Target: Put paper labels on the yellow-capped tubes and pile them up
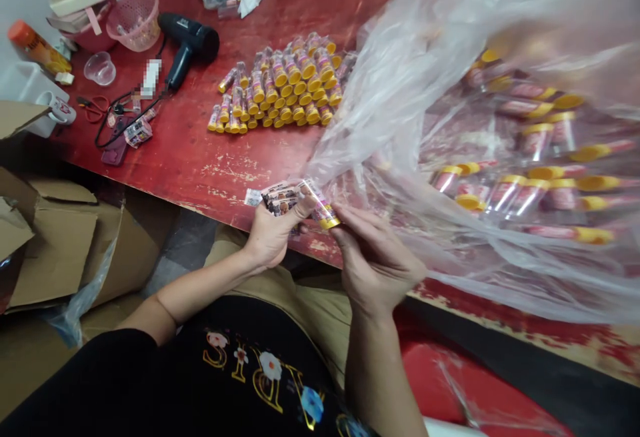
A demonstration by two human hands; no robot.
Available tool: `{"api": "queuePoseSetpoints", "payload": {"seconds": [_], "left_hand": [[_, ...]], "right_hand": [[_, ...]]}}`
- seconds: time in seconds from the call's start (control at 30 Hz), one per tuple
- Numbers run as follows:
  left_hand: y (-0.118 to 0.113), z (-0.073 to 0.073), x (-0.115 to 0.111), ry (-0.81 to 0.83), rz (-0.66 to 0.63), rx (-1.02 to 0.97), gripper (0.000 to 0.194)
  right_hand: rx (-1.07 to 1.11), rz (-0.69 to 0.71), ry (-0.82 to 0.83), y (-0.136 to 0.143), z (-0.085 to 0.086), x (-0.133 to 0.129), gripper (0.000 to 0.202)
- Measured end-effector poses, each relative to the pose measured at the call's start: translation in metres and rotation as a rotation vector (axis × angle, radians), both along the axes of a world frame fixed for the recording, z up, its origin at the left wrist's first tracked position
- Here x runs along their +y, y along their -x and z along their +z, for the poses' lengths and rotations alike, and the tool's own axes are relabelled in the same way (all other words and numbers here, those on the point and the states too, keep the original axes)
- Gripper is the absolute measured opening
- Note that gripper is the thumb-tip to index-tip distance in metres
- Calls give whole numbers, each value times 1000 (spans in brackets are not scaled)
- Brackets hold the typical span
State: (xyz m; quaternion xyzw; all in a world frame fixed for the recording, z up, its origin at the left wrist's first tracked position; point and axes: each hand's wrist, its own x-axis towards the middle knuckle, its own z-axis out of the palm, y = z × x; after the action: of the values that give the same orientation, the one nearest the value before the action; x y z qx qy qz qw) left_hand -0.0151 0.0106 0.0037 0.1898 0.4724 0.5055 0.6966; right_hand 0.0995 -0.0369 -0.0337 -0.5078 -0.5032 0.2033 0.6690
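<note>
Near the table's front edge, my left hand (273, 233) is closed around a bundle of printed labels (283, 201), its thumb reaching to a small clear tube with a yellow cap (319, 203). My right hand (375, 257) pinches the capped end of this tube, which tilts with the cap toward me. A stack of similar tubes (285, 87) lies behind my hands, yellow caps facing me. To the right, a large clear plastic bag (380, 90) spreads over the table, with many loose yellow-capped tubes (537, 137) in it.
On the red table (200, 157), a dark heat gun (185, 43) lies at the back left beside a pink basket (137, 20). Red-handled scissors (95, 109), a mug (57, 109) and an orange-capped can (37, 47) are at the left. Cardboard boxes (55, 243) stand below the left edge.
</note>
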Motion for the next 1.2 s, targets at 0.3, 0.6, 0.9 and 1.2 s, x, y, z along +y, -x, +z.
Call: {"api": "queuePoseSetpoints", "payload": {"seconds": [0.3, 0.6, 0.9, 1.2], "left_hand": [[18, -4, 17, 14, 34, -45, 70], [47, -16, 61, 153, 230, -188, 48], [88, -24, 66, 210, 359, -192, 22], [64, -20, 60, 217, 224, -205, 18]], "right_hand": [[-62, -52, -72, 18, 3, 26, 35], [-195, 51, -20, 34, -14, 120, 10], [-551, 200, 20, 57, -22, 259, 24], [-436, -300, 454, -192, 8, 210, 12]]}}
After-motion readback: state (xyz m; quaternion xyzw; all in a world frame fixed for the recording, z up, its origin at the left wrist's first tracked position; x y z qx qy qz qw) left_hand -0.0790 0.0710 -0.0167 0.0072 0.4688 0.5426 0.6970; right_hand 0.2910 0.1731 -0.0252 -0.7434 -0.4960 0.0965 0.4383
